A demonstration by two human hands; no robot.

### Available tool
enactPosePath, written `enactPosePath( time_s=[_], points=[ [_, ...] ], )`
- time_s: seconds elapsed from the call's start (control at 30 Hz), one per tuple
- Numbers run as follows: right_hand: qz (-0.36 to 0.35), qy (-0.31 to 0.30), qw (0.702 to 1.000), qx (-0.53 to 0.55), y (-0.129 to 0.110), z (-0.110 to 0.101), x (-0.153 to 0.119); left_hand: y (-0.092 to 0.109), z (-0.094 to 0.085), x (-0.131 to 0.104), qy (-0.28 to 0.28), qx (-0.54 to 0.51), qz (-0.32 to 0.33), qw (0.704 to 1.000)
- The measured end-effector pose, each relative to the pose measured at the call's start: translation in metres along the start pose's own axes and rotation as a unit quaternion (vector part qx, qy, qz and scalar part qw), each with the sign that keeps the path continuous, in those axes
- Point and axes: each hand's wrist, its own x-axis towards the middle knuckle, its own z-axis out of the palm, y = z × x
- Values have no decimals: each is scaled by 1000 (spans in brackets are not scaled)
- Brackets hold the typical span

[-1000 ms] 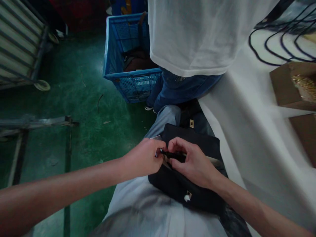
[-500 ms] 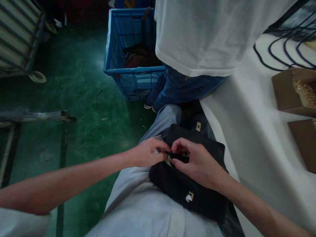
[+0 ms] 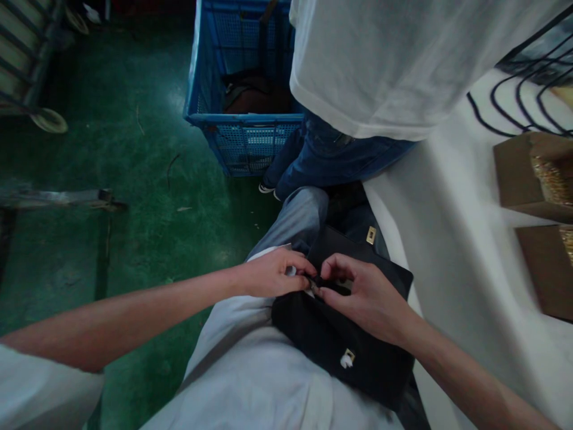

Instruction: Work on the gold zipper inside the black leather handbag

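A black handbag [image 3: 326,337] lies on my lap with its flap turned back. One gold clasp plate [image 3: 371,235] is on the flap, and a gold lock [image 3: 347,358] with white wrapping sits on the bag's front. Over the bag's left end, my left hand [image 3: 280,272] is closed in a pinch, thumb against fingers. My right hand [image 3: 358,292] faces it, thumb and fingertips closed at the same spot beside a dark strip. Whatever small part lies between the fingertips is mostly hidden. Something pale shows beneath the left hand.
Ahead stands a person in a white shirt [image 3: 367,71], close to a blue plastic crate [image 3: 255,143] with dark and brown pieces inside. On the white table [image 3: 430,197] at right are cardboard boxes [image 3: 514,173] of gold-coloured parts and black cords [image 3: 492,119]. A wheeled metal rack stands at left.
Both hands have shifted slightly right with the bag, and the fingertips have come closer together. The dark strip between them shows less. The view has tilted a little.
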Motion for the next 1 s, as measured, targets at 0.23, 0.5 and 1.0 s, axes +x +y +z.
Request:
enactPosePath(
  time_s=[0.23, 0.5, 1.0],
  points=[
    [7, 14, 997, -71, -6, -4, -5, -4, 16, 5, 22, -35, -24, 999],
    [-69, 94, 972, -206, -10, -4, -25, -5, 17, 10, -4, -46, 0, 999],
    [-95, 92, 985, -112, -4, 3, -28, -6, 25, 18, -19, -32, -62, 997]
  ],
)
